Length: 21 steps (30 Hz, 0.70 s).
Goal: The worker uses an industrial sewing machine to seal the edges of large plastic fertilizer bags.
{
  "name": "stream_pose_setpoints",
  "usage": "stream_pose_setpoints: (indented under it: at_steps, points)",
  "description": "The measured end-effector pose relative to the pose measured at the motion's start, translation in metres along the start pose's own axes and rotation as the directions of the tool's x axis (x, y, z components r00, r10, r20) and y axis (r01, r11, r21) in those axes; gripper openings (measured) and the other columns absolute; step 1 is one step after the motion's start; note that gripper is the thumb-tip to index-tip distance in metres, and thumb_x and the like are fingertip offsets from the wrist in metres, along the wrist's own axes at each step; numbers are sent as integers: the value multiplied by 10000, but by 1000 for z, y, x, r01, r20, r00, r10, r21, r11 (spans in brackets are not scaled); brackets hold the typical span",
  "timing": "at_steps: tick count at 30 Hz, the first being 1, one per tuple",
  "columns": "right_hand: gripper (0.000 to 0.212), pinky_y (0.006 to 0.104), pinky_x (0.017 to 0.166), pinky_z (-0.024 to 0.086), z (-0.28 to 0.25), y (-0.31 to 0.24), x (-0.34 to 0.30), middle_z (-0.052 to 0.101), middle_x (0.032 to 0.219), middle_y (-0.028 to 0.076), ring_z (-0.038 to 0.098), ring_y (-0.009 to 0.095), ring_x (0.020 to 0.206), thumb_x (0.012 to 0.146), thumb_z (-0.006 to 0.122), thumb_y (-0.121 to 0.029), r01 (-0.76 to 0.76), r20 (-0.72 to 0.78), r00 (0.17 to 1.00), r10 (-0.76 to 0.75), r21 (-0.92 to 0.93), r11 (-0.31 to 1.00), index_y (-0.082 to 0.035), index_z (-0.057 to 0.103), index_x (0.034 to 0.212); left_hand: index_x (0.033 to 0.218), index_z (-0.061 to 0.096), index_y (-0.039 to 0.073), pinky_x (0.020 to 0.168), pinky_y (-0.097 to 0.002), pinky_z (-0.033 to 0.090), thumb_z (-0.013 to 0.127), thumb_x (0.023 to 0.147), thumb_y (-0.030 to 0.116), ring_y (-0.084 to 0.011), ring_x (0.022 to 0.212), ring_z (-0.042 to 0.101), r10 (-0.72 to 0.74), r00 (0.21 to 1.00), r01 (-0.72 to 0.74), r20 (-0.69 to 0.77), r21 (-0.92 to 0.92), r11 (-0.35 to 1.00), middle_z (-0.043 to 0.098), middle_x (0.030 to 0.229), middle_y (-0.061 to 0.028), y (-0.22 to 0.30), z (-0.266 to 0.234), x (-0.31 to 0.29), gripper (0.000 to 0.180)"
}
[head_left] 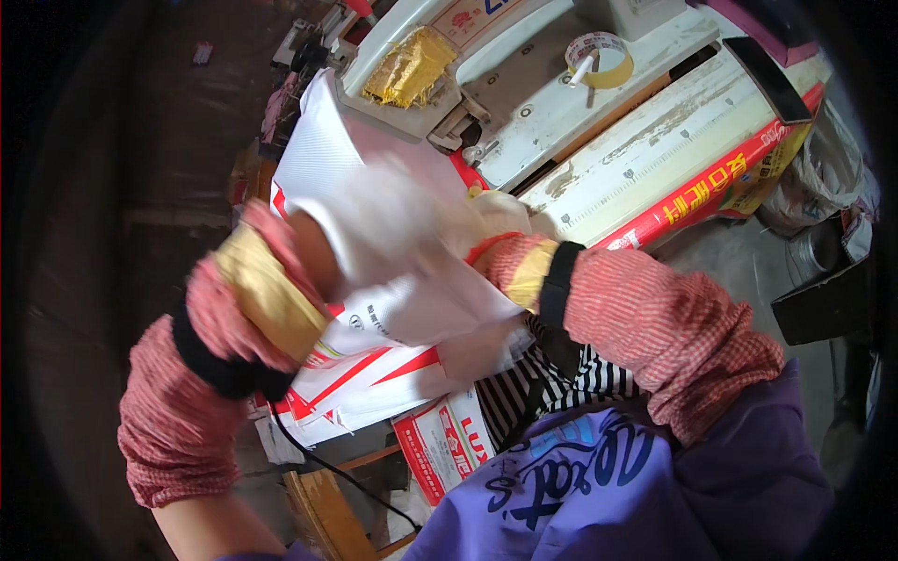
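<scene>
A white woven sack (323, 154) with red markings lies in front of me, reaching up to a white sewing machine (524, 103). My left hand (281, 238), in a glove with a yellow and red cuff, grips the sack's left side. My right hand (491, 220), gloved in white with a yellow and red cuff, holds the sack near the machine's base. Both hands are blurred by motion. Red checked sleeve covers wrap both forearms.
A roll of tape (599, 58) sits on the machine table. A yellow cloth (409, 67) is bundled on the machine head. A red and yellow printed sack (711, 192) hangs off the table edge. More printed sacks (440, 439) and a black cable (327, 467) lie below.
</scene>
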State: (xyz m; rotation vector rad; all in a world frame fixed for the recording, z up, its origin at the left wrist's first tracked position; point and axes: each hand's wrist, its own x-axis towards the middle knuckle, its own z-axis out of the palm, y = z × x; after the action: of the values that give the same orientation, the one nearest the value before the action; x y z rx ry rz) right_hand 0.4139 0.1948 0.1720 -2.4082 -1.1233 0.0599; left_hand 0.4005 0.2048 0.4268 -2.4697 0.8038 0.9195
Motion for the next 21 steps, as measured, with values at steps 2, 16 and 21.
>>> stream_pose_setpoints:
  at_steps: [2,16,21]
  points:
    - [205,413,500,426,-8,-3,-18,581,665,89,560,236,572,845,522,-208,-75,-13,997,75,-32,997,-94,645,727,997,679,140,672,-401,506,607,788,209,-261,679,631,-167,985,144,50,312,939,646,714,-74,-14,-20,-9,231]
    - [199,434,683,536,-61,31,6,688,898,148,673,286,807,788,610,-181,-191,232,963,139,221,956,-70,711,919,905,720,137,717,-365,544,693,709,148,-242,865,676,-137,983,146,124,-70,987,701,908,-64,50,48,48,199]
    - [219,373,718,537,-60,40,6,665,906,88,640,190,754,876,563,-218,-376,378,925,40,925,-53,-104,640,1046,935,715,119,732,-367,537,653,742,143,-271,852,672,-383,918,379,-101,-57,924,694,885,-105,-28,111,78,205]
